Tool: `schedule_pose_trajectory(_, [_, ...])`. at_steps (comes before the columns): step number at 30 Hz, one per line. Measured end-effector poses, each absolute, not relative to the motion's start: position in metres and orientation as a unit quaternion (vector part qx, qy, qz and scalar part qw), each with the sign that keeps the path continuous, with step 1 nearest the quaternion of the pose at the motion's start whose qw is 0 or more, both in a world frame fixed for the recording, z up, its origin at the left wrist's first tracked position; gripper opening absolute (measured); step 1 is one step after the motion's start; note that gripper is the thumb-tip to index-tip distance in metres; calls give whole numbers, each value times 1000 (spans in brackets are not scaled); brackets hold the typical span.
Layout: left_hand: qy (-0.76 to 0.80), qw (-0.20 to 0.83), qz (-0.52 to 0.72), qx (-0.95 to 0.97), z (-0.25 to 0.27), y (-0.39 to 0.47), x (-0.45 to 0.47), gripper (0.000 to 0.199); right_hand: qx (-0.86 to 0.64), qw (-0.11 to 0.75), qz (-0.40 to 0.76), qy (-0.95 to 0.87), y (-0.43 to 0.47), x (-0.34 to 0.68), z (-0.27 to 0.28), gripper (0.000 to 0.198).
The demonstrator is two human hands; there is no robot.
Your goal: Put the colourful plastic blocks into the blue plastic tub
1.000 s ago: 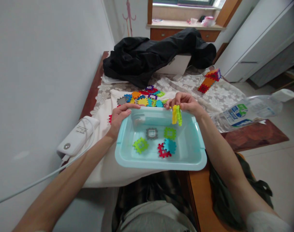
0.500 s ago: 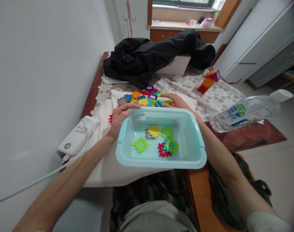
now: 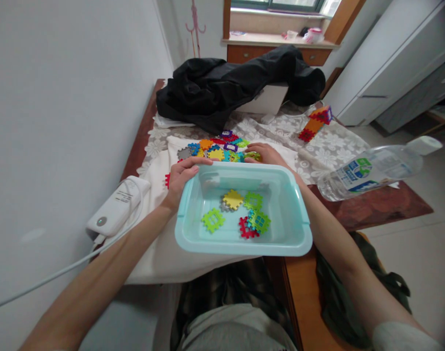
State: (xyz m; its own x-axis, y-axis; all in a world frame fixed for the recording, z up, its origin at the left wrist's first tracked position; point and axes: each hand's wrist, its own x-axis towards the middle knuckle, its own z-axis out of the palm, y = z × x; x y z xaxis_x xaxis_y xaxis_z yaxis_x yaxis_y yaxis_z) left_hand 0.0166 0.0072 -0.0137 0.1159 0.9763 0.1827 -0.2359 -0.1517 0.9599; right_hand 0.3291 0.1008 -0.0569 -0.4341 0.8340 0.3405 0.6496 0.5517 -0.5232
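A light blue plastic tub (image 3: 242, 247) is tilted towards me at the front of the table. My left hand (image 3: 182, 178) grips its far left corner, fingers over the rim. Inside lie several notched interlocking tiles: a yellow tile (image 3: 232, 199) over a grey one, green tiles such as the left green tile (image 3: 213, 220), and a red tile (image 3: 247, 228) partly covered. Behind the tub, my right hand (image 3: 268, 155) curls its fingers and thumb around a yellow-green tile (image 3: 253, 156), partly hidden. Beside it spreads a pile of mixed tiles, including a yellow pile tile (image 3: 215, 154).
An orange and red tile structure (image 3: 315, 124) stands at the right back. A clear bottle (image 3: 376, 168) is on the right, a white power strip (image 3: 118, 204) with a cable on the left. Black clothing (image 3: 215, 90) lies over a white box (image 3: 266, 100) at the back.
My right hand's fingers have shifted slightly, and a teal tile that showed beside the thumb is no longer visible there. The left hand and tub stay practically in place.
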Motion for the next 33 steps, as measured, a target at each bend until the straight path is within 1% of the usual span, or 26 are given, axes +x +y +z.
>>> schedule_pose_trajectory(3, [360, 542, 559, 514, -14, 8, 17, 27, -499, 240, 150, -819, 101, 331, -56, 41])
schedule_pose_trajectory(5, [361, 541, 559, 514, -15, 8, 17, 27, -516, 223, 162, -811, 101, 333, -54, 38])
schedule_pose_trajectory(10, [361, 534, 560, 521, -15, 8, 16, 26, -513, 259, 163, -802, 102, 333, -50, 23])
schedule_pose_trajectory(15, [355, 538, 559, 522, -15, 8, 16, 26, -535, 299, 157, -775, 98, 331, -47, 19])
schedule_pose_trajectory(21, [360, 542, 554, 519, -17, 8, 15, 25, -525, 312, 165, -774, 96, 331, -42, 16])
schedule_pose_trajectory(23, [359, 542, 554, 520, -18, 8, 14, 26, -526, 301, 164, -779, 94, 330, -40, 17])
schedule_pose_trajectory(28, [358, 549, 552, 516, -19, 8, 14, 27, -547, 270, 180, -771, 84, 326, -35, 29])
schedule_pose_trajectory(30, [354, 551, 552, 517, -18, 8, 14, 26, -544, 265, 200, -771, 81, 325, -34, 29])
schedule_pose_trajectory(33, [347, 547, 554, 523, -17, 7, 14, 26, -517, 285, 250, -767, 81, 326, -35, 27])
